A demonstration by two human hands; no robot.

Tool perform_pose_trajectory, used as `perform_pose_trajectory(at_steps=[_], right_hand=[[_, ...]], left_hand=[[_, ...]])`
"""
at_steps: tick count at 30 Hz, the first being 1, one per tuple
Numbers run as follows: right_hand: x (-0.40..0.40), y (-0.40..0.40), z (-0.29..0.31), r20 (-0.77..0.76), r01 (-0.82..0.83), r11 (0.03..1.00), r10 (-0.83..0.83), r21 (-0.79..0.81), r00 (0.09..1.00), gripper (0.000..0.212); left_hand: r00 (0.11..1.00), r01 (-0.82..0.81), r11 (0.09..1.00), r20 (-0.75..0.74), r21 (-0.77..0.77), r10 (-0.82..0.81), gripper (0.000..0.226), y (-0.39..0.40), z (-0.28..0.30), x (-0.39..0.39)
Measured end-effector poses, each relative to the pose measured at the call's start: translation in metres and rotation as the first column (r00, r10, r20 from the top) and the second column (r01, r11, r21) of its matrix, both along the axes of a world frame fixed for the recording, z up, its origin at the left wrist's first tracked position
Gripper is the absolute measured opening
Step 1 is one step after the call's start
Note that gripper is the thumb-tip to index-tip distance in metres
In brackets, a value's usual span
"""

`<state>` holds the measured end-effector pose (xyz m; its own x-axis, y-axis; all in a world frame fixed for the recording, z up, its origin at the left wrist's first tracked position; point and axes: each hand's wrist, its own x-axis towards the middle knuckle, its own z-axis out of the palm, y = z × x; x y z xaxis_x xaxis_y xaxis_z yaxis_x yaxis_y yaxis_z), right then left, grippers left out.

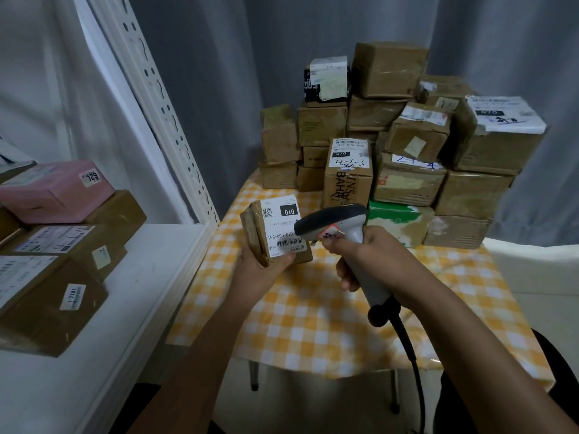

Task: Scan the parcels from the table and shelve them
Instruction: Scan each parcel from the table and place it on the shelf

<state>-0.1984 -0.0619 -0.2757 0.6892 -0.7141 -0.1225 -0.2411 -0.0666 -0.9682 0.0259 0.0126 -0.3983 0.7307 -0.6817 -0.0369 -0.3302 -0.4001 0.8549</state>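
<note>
The parcel [275,230] is held above the near left part of the table [313,308], tilted, its white label [283,225] facing up and toward the camera. The label's long axis runs from far to near, and the barcode [289,244] lies across its near end, closest to the holding hand.

The left hand [260,267] grips the parcel from below at its near end, thumb curled up against the label's lower edge. The right hand [357,258] is wrapped round the handle of the scanner [338,227], index finger at the trigger. The scanner head sits just right of the parcel, overlapping the label's right edge, and points left and slightly away. Judged from this, the nose is very close to the barcode and aimed across the label, so a small pull back or tilt may be needed for a clean read.

The cable [407,349] hangs off the handle toward the camera. Stacked boxes [407,136] fill the table's far side. The shelf [131,292] stands to the left, nearer the left hand, with several boxes on it.
</note>
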Motion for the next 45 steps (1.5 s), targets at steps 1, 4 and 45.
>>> perform_pose_trajectory(at_steps=[1, 4, 45], right_hand=[[-0.002, 0.000, 0.000, -0.001, -0.002, 1.000, 0.002, 0.001, 1.000, 0.020], [-0.007, 0.002, 0.001, -0.003, 0.000, 1.000, 0.000, 0.007, 1.000, 0.019], [0.117, 0.109, 0.037, 0.068, -0.279, 0.909, 0.314, -0.308, 0.947, 0.018]], left_hand=[[1.000, -0.004, 1.000, 0.001, 0.001, 0.004, 0.134, 0.000, 0.001, -0.001], [1.000, -0.010, 1.000, 0.002, -0.010, 0.010, 0.132, -0.001, 0.004, -0.003], [0.866, -0.437, 0.674, -0.074, -0.596, 0.495, 0.063, 0.207, 0.163, 0.010]])
